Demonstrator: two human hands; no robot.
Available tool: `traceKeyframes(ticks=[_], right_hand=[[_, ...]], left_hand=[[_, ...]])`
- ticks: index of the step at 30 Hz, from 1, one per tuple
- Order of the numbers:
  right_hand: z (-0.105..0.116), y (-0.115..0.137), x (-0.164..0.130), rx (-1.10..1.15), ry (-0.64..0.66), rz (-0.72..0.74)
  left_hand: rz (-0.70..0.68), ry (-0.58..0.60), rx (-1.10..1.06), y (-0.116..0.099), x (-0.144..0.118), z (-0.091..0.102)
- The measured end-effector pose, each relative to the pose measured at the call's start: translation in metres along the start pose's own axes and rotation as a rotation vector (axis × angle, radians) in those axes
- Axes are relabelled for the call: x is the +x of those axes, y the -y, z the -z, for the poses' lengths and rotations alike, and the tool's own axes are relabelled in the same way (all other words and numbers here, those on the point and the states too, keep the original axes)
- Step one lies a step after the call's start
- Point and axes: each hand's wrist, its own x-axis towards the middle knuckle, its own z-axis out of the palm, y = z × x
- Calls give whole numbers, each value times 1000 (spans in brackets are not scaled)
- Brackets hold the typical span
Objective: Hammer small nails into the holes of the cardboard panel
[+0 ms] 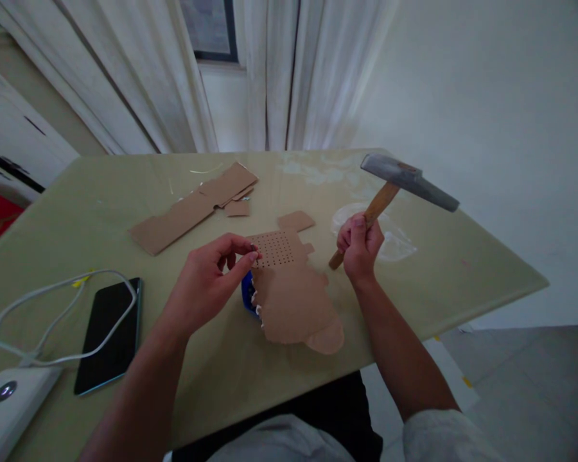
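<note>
Gripping a raised hammer (404,183), right hand (360,247) beside perforated cardboard (289,289).

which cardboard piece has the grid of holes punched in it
The cardboard piece nearest the person, touched by the left hand. The long strip farther back shows no holes.

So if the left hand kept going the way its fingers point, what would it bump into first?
Probably the cardboard piece with holes: the left hand has its fingertips right at its edge, though contact is hard to judge.

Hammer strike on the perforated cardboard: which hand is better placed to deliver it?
Right. The right hand grips the raised hammer; the left hand pinches something small at the cardboard.
</note>
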Motion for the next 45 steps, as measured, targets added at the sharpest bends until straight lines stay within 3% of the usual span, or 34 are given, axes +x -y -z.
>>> traceKeyframes(ticks=[4, 8, 11, 22, 45], right_hand=[[1, 0, 0, 5, -7, -13], [1, 2, 1, -20, 18, -19], [2, 3, 1, -9, 23, -15], [4, 3, 4, -13, 30, -11], [2, 5, 3, -22, 19, -14]], left_hand=[[-29, -140, 7, 6, -4, -5], [32, -262, -221, 28, -19, -24], [26, -227, -241, 36, -26, -30], [21, -98, -87, 37, -28, -23], [-65, -72, -88, 33, -25, -21]])
